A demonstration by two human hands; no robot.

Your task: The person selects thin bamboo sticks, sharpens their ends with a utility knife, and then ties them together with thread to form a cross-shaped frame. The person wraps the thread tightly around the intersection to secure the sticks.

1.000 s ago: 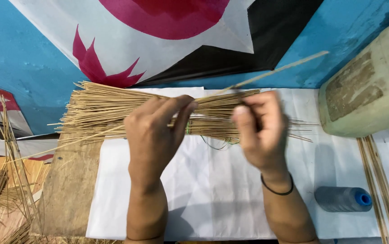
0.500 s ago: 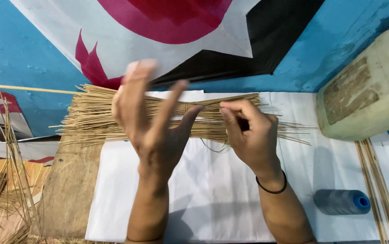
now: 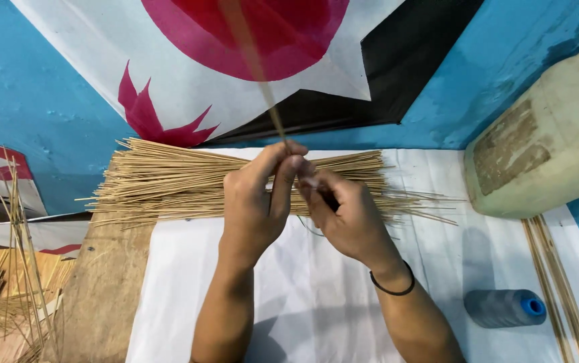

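Note:
My left hand (image 3: 256, 202) and my right hand (image 3: 343, 215) meet at the fingertips over a wide bundle of thin bamboo sticks (image 3: 162, 185). Both pinch one thin stick (image 3: 252, 67) that points up and away, blurred by motion. A thin thread seems to hang from my right fingers, too fine to be sure of. A black band circles my right wrist. The bundle lies across a white sheet (image 3: 477, 255) on the floor.
A blue-grey thread spool (image 3: 504, 308) lies at the right on the sheet. A large pale canister (image 3: 545, 134) stands at the right. More sticks (image 3: 558, 282) lie beside it. A white, red and black kite (image 3: 303, 60) lies beyond. Loose sticks (image 3: 14, 269) and a wooden board (image 3: 101, 289) sit left.
The stick, a second ago lying near level toward the right, now stands pointing up. My left hand, spread open half a second ago, has closed onto it beside my right.

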